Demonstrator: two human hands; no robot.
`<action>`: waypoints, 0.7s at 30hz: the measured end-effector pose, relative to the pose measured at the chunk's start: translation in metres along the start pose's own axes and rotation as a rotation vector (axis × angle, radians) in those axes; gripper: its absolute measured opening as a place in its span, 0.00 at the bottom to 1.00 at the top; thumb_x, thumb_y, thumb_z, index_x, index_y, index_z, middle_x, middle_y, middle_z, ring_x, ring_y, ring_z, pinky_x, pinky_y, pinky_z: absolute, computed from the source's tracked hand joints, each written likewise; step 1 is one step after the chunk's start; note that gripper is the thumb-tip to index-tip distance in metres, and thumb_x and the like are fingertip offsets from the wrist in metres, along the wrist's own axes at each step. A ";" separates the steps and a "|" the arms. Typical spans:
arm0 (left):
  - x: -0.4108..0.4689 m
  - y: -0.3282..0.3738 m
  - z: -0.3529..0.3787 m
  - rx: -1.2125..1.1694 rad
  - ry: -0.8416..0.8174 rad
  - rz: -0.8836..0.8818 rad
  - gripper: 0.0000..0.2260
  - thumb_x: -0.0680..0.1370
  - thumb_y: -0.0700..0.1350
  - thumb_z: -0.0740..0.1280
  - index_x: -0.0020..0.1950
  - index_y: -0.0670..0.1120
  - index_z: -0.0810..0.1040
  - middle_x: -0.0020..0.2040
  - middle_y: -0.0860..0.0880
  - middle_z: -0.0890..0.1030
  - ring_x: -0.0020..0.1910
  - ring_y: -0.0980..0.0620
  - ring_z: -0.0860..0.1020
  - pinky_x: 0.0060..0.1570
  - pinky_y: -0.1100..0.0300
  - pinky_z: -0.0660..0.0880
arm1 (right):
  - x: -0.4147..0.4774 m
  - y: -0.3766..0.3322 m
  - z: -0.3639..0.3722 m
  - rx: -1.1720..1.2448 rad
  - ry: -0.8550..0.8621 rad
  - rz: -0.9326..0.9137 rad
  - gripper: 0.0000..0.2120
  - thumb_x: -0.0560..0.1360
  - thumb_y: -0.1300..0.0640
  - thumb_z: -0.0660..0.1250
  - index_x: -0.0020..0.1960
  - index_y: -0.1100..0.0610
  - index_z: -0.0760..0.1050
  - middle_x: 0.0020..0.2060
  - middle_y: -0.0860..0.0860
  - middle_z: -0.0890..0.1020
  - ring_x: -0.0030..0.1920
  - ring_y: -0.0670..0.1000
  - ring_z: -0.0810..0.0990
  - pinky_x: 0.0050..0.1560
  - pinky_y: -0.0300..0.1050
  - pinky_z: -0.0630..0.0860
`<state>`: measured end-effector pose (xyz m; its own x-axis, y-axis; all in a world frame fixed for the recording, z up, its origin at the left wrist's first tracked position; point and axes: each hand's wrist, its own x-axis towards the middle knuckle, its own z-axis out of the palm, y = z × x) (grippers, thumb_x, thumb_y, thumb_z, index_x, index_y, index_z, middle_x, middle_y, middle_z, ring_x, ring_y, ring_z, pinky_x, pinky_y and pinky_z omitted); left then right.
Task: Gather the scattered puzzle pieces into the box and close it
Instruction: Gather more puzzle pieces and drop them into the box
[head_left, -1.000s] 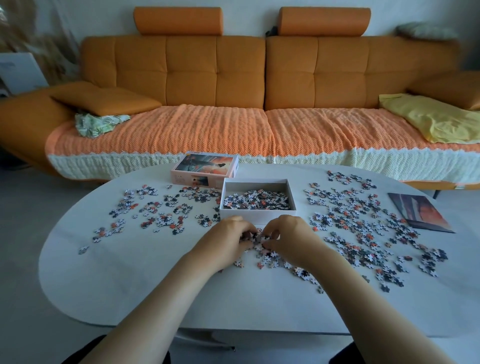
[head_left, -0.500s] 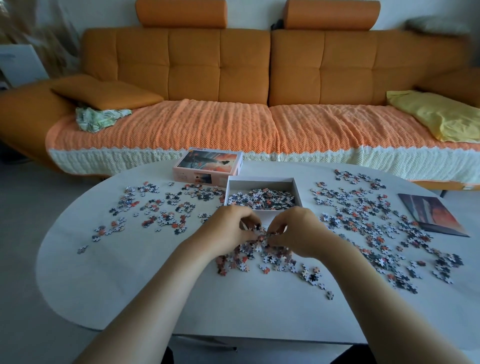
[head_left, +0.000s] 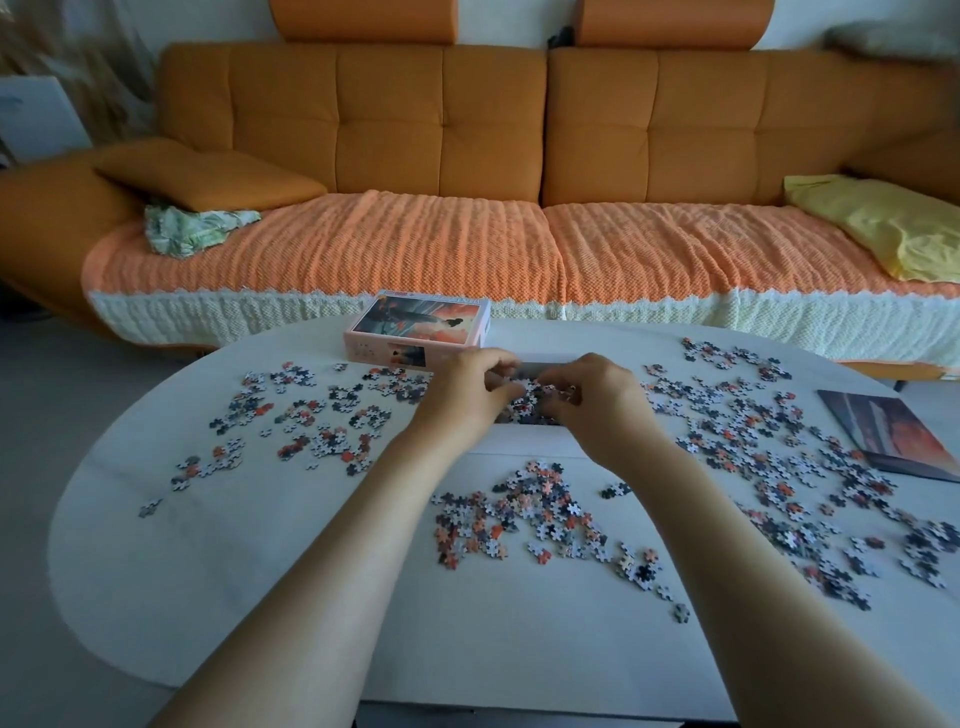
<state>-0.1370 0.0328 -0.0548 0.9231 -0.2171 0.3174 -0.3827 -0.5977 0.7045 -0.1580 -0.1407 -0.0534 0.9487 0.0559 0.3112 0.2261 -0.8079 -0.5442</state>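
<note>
Both hands are hovering together over the open box (head_left: 524, 447), which is sitting near the middle of the white surface (head_left: 218, 571) with its near wall facing the camera and most of its inside hidden behind the wrists. The left hand (head_left: 465, 397) is curling its fingers around a small clump of pieces (head_left: 527, 397), and the right hand (head_left: 597, 402) is pinching the same clump from the other side, so both are closed on pieces above the box; whether the clump is resting on the pieces already inside cannot be told. Just behind the box and to its left, the lid (head_left: 418, 332) is lying picture side up, touching or nearly touching the box's far corner. Loose pieces are lying in three spreads: one group (head_left: 311, 415) to the left of the box, a denser group (head_left: 753, 431) to the right reaching toward the surface's right edge, and a pile (head_left: 524, 519) just in front of the box, between the two forearms. A flat picture sheet (head_left: 893, 434) is lying at the far right of the surface, beside the right-hand spread. Beyond the surface an orange sofa (head_left: 467, 130) is standing with a knitted cover on its seat, a yellow cloth (head_left: 893, 228) at its right end and a crumpled green patterned cloth (head_left: 192, 228) at its left.
</note>
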 end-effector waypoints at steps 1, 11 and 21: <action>0.001 -0.002 0.001 0.034 -0.035 0.010 0.17 0.77 0.43 0.71 0.65 0.47 0.78 0.55 0.51 0.81 0.51 0.57 0.78 0.52 0.64 0.74 | 0.001 0.002 0.001 -0.011 -0.025 -0.013 0.15 0.72 0.59 0.73 0.57 0.47 0.81 0.45 0.47 0.76 0.42 0.47 0.74 0.46 0.41 0.74; -0.017 -0.004 -0.006 0.511 -0.334 0.158 0.16 0.82 0.57 0.57 0.57 0.52 0.81 0.52 0.54 0.81 0.52 0.51 0.77 0.63 0.52 0.66 | -0.016 -0.005 -0.006 -0.185 -0.323 -0.135 0.14 0.80 0.48 0.58 0.59 0.43 0.79 0.41 0.45 0.83 0.32 0.43 0.74 0.36 0.43 0.73; -0.054 -0.002 -0.032 0.314 -0.084 0.265 0.06 0.77 0.46 0.68 0.53 0.51 0.79 0.51 0.57 0.72 0.47 0.54 0.75 0.47 0.54 0.76 | -0.033 -0.008 -0.016 -0.100 -0.055 -0.319 0.13 0.74 0.64 0.65 0.52 0.52 0.84 0.46 0.46 0.82 0.46 0.47 0.79 0.49 0.47 0.79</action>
<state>-0.1870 0.0697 -0.0529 0.7989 -0.4496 0.3995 -0.5897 -0.7163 0.3731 -0.1951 -0.1458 -0.0473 0.8449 0.3447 0.4090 0.4932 -0.7981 -0.3462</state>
